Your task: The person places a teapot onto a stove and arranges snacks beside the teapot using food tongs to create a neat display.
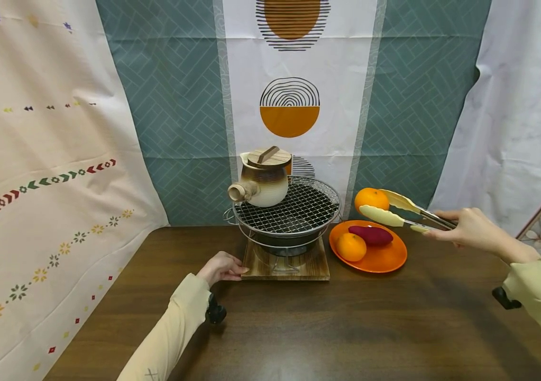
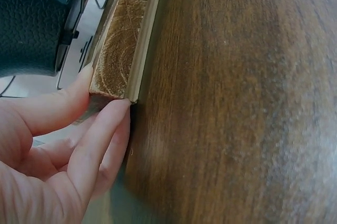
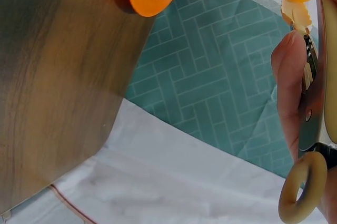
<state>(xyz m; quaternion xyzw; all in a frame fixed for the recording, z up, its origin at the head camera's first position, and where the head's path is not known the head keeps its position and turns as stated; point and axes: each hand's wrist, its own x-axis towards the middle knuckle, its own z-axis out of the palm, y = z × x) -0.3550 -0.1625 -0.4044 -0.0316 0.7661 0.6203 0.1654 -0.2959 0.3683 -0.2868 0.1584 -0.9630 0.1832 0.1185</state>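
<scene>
My right hand (image 1: 469, 231) grips a pair of tongs (image 1: 420, 212) with cream tips and metal arms. Between the tips an orange (image 1: 371, 199) is held above the orange plate (image 1: 384, 263). On that plate lie a second orange (image 1: 351, 247) and a purple sweet potato (image 1: 370, 235). With thumb and fingers, my left hand (image 1: 222, 267) pinches the near left corner of a square wooden board (image 2: 118, 50). A round grill (image 1: 294, 211) with a black mesh top stands on this board.
A brown and cream clay teapot (image 1: 270, 188) with a wooden lid (image 1: 270, 157) and side handle sits on the left of the grill's mesh. Patterned cloth (image 1: 180, 106) hangs behind and at both sides of the brown wooden table (image 1: 299, 328).
</scene>
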